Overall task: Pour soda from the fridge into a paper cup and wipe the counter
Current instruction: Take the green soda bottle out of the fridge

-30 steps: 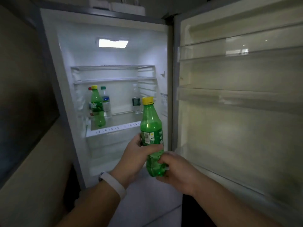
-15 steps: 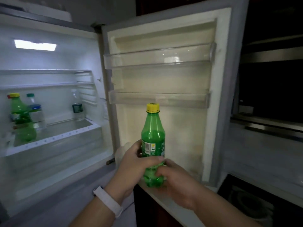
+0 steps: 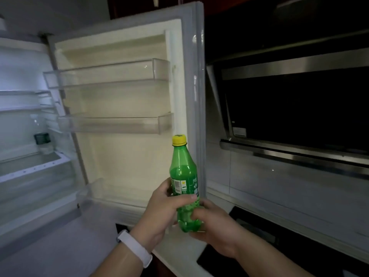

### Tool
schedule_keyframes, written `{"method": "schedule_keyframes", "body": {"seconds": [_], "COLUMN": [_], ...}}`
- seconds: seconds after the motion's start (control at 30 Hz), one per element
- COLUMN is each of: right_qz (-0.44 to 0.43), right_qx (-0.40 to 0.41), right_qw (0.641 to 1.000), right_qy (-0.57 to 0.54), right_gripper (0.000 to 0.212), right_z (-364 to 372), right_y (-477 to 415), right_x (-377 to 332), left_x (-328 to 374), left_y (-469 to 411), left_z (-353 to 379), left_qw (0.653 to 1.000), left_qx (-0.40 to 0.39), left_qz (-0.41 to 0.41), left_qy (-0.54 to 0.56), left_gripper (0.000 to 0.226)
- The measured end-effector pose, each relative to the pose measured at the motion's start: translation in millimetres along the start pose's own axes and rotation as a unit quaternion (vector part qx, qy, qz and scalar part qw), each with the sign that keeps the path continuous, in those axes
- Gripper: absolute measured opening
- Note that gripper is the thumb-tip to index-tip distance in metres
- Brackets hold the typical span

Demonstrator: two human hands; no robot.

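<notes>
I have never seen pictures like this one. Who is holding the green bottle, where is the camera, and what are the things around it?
There is no machine here. A person wears a camera on the head, so you look down at their own two hands. The left hand, with a white wristband, grips the green soda bottle at its label. The right hand holds its lower part. The yellow cap is on, and the bottle is upright. Behind it stands the open fridge door with clear shelves that look empty. At the left is the lit fridge interior. At the right is a pale counter and a dark kitchen appliance.
</notes>
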State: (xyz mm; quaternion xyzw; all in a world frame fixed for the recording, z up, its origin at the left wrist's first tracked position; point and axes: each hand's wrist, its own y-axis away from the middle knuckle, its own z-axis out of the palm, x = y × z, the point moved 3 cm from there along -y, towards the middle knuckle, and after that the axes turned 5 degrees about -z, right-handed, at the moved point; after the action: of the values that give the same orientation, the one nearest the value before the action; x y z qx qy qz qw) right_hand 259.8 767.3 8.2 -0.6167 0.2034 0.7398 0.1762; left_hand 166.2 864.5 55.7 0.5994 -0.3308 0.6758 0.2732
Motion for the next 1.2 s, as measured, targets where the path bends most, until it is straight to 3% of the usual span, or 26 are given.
{"method": "schedule_keyframes", "body": {"seconds": [0.23,0.5,0.6,0.73,0.9,1.07,1.2], "right_qz": [-0.01,-0.056,-0.093,-0.197,-0.324,-0.387,-0.379], "right_qx": [-0.034,-0.138,-0.153,-0.084,0.012,0.0,-0.03], "right_qw": [0.999,0.969,0.936,0.891,0.865,0.729,0.699], "right_qy": [0.012,0.198,0.304,0.399,0.383,0.565,0.606], "right_gripper": [0.043,0.052,0.06,0.065,0.071,0.079,0.086], "right_z": [-56,-98,-104,-109,-108,-97,-86], "right_y": [-4,-35,-55,-77,-100,-121,-133], "right_x": [1,-6,-5,-19,-54,-72,-70], "left_x": [-15,-23,-22,-22,-24,-27,-28], "left_y": [-12,-28,-30,-29,-23,-17,-9], "left_z": [50,68,66,55,42,38,29], "left_qw": [0.998,0.988,0.983,0.979,0.977,0.978,0.98], "left_qx": [0.054,0.147,0.175,0.197,0.207,0.203,0.198], "left_qz": [-0.001,0.033,0.04,0.036,0.033,0.033,0.029], "left_qy": [-0.022,-0.034,-0.046,-0.041,-0.033,-0.028,-0.019], "left_gripper": [0.049,0.043,0.041,0.042,0.048,0.054,0.054]}}
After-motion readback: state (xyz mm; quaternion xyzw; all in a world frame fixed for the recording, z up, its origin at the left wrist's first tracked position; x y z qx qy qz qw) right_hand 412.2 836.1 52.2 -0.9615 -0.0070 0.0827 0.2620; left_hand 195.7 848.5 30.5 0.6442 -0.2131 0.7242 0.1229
